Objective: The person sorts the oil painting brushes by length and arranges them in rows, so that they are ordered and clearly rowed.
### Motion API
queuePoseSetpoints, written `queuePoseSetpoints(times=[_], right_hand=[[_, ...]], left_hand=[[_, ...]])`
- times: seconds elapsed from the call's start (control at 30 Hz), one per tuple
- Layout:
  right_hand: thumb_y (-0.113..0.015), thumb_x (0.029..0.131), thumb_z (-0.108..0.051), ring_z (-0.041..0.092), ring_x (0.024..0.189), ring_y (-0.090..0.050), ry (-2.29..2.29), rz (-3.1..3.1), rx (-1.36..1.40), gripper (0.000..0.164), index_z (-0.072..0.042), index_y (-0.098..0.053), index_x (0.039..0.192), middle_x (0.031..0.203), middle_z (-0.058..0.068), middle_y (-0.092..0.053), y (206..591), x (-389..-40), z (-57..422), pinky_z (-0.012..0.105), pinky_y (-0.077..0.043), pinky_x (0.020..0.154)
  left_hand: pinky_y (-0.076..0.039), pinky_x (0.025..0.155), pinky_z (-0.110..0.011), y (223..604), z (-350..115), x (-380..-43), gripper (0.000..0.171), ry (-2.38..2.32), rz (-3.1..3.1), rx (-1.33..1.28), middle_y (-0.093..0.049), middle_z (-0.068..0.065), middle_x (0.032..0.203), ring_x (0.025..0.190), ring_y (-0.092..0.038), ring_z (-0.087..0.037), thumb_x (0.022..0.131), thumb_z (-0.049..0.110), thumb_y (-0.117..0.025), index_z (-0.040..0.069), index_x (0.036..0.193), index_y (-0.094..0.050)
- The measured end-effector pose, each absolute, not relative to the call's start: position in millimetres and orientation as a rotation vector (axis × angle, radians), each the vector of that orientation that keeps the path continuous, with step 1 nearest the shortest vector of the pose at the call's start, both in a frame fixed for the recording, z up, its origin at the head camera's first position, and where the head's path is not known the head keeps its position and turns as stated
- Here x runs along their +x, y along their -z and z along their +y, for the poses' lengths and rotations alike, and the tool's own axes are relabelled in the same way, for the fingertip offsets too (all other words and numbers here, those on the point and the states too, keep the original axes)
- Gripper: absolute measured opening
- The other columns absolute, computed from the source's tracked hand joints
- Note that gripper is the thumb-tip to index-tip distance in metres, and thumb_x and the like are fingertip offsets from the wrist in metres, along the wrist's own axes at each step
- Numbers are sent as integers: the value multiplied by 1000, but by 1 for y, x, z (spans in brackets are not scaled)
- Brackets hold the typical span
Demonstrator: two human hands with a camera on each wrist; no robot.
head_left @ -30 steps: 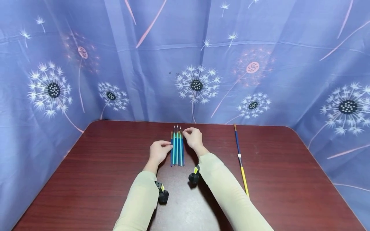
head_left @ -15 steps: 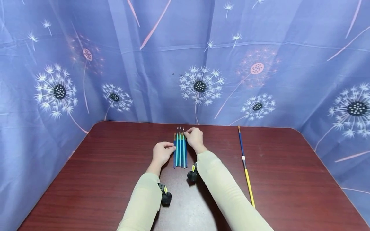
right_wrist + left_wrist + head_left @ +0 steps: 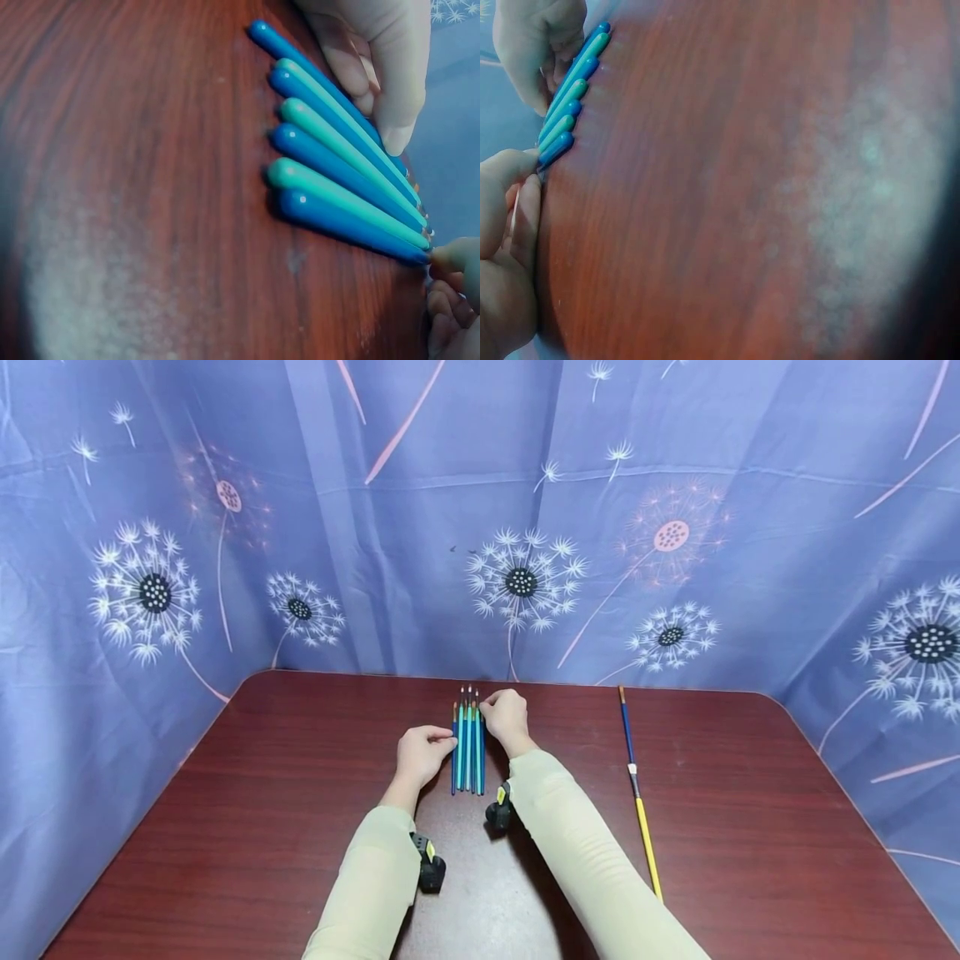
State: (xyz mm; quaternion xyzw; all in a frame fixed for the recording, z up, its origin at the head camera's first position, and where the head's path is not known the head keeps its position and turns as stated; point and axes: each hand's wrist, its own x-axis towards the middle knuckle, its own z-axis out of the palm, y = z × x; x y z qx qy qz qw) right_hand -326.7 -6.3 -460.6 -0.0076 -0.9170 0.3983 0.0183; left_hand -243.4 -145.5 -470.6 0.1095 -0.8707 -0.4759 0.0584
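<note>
On the far half of the dark red-brown, wood-grained table point(image 3: 225, 827): seven slim, round-handled paintbrushes point(image 3: 468, 747), laid side by side, bristles toward the far edge. Handling, by judgement: light, stiff, smooth, liable to roll; bristles delicate; best taken at mid-handle. Appearance: glossy, four blue alternating with three turquoise; some tips brown, others dark with pale ends. Left hand point(image 3: 422, 753): thumb and forefinger slightly parted, at the leftmost handle. Right hand point(image 3: 507, 717): fingers bent, beside the rightmost brush's bristle end. Whether either pinches a brush cannot be told.

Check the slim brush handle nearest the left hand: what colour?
Blue handle, clearest in the right wrist view.
</note>
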Motion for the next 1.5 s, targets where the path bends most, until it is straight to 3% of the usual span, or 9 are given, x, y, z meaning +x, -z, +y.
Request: queuePoseSetpoints(times=[0.37, 0.83, 1.23, 1.5], right_hand=[[-62, 88, -20, 18, 68, -63, -1161, -2896, -41, 24, -10, -71, 68, 69, 3, -70, 457, -326, -5, 33, -54, 68], [-64, 87, -19, 24, 83, -66, -1173, -2873, 32, 13, -8, -72, 88, 88, 6, -71, 460, -322, -5, 37, -55, 77], [-62, 87, -18, 22, 79, -66, -1125, -2865, -33, 18, -11, -73, 75, 77, 3, -72, 461, -319, -3, 37, -55, 75], [-63, 87, -23, 21, 81, -66, -1171, -2838, -79, 17, -14, -75, 80, 83, 2, -73, 460, -320, 1, 36, -55, 75]], left_hand=[[-54, 77, -37, 470, -145, -244, 19, 1434, -2631, 322, -74, -7, 93, 87, -68, -22, 84, 22, -70, 10, 98, -76], [-55, 79, -37, 471, -146, -243, 20, 1454, -2637, 331, -74, -7, 96, 92, -68, -22, 85, 21, -69, 10, 100, -75], [-54, 81, -38, 471, -143, -243, 20, 1446, -2643, 341, -74, -7, 96, 93, -68, -22, 85, 23, -70, 11, 100, -75], [-55, 80, -38, 473, -145, -244, 20, 1430, -2641, 333, -74, -8, 96, 92, -68, -23, 85, 23, -69, 10, 99, -75]])
